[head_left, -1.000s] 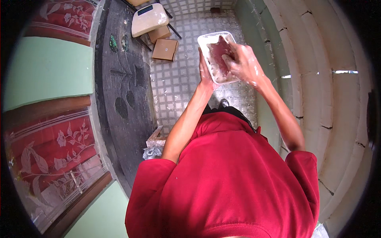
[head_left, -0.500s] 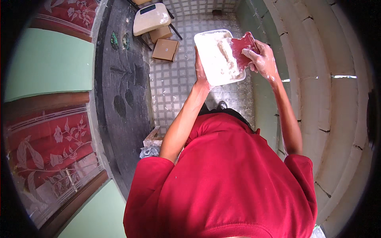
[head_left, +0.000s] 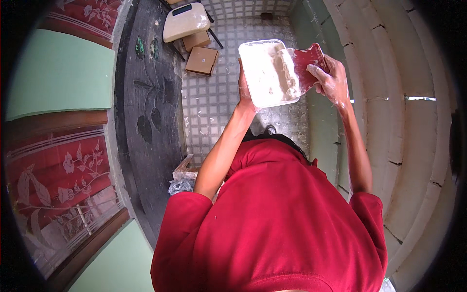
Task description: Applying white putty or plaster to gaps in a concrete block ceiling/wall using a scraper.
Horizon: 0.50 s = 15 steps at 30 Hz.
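A white rectangular tub (head_left: pixel 260 73) of pale, thick paste is held out in front of me. My left hand (head_left: pixel 245 90) grips it by its left side, the fingers partly hidden beneath it. In my right hand (head_left: pixel 334 80) is a red putty scraper (head_left: pixel 308 64), the thumb pressed on its face and the fingers behind. The scraper's left edge lies at the tub's right rim, with a ridge of paste (head_left: pixel 290 73) along it. White smears cover the fingers and thumb of my right hand.
At the far left stands a cream-seated chair (head_left: pixel 187 22) with cardboard boxes (head_left: pixel 202 61) beside it on the tiled floor (head_left: pixel 206 102). A dark panel with carved leaf shapes (head_left: pixel 151 97) runs along the left. Pale plank-like boards (head_left: pixel 379 121) line the right; a clear plastic bag (head_left: pixel 181 186) lies by my left elbow.
My right hand has drawn the scraper to the right, from over the paste to the tub's right rim. A ridge of paste has moved with it. The tub stays nearly in place.
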Tool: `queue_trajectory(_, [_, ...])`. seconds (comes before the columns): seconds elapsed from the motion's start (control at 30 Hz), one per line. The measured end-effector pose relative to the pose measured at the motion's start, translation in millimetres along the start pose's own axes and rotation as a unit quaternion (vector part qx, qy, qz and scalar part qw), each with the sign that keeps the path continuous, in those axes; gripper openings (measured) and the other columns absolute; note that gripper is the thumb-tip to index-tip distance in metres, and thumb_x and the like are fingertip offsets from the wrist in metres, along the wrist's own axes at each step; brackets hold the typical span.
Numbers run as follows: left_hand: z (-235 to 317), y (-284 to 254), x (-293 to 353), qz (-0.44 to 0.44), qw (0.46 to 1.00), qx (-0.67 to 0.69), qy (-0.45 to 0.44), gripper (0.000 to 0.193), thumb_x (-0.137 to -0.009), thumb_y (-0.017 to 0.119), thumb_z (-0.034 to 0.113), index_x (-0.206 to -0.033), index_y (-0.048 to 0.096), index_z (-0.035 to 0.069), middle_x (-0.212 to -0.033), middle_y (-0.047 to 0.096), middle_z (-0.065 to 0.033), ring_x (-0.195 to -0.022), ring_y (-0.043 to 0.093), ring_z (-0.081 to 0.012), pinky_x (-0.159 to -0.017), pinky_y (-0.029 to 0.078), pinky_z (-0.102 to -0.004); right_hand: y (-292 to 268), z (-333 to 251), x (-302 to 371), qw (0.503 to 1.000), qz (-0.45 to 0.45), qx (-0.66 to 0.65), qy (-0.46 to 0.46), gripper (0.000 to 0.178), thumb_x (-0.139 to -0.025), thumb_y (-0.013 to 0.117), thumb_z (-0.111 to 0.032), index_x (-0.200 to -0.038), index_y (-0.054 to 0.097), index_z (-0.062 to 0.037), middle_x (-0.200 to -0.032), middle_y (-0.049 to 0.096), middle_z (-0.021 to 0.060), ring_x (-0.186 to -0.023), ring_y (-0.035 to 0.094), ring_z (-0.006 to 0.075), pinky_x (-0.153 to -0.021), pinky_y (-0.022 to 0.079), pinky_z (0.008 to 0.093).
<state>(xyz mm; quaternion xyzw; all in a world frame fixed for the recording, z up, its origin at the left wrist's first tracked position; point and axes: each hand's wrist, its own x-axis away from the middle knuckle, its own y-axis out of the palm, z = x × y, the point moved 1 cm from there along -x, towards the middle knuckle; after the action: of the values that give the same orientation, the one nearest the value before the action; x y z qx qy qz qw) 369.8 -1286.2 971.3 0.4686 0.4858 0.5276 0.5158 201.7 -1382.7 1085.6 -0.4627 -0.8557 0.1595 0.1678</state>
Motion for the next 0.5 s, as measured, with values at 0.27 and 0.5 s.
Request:
queue_trajectory(0.27, [8, -2, -1, 0.027, 1.000, 0.009, -0.001, 0.079, -0.091, 0.040, 0.070, -0.139, 0.045, 0.007, -0.129, 0.058, -0.0110, -0.114, 0.060, -0.0282, -0.098, 0.049, -0.0466, 2, -10, 3, 0.999, 0.022, -0.035, 0.013, 0.018, -0.084, 0.063, -0.012, -0.094, 0.066, 0.0033, -0.064, 0.061, 0.0046, -0.043, 0.050, 0.0085, -0.038, 0.036, 0.0253])
queue_trajectory(0.5, [14, -8, -3, -0.009, 0.997, 0.070, -0.011, 0.078, -0.091, 0.041, 0.069, -0.139, 0.045, 0.008, -0.129, 0.058, -0.0107, -0.114, 0.060, -0.0279, -0.097, 0.049, -0.0470, 3, -14, 0, 0.999, 0.020, -0.036, 0.009, 0.018, -0.084, 0.063, -0.012, -0.095, 0.066, 0.0025, -0.065, 0.062, 0.0047, -0.043, 0.050, 0.0085, -0.038, 0.036, 0.0251])
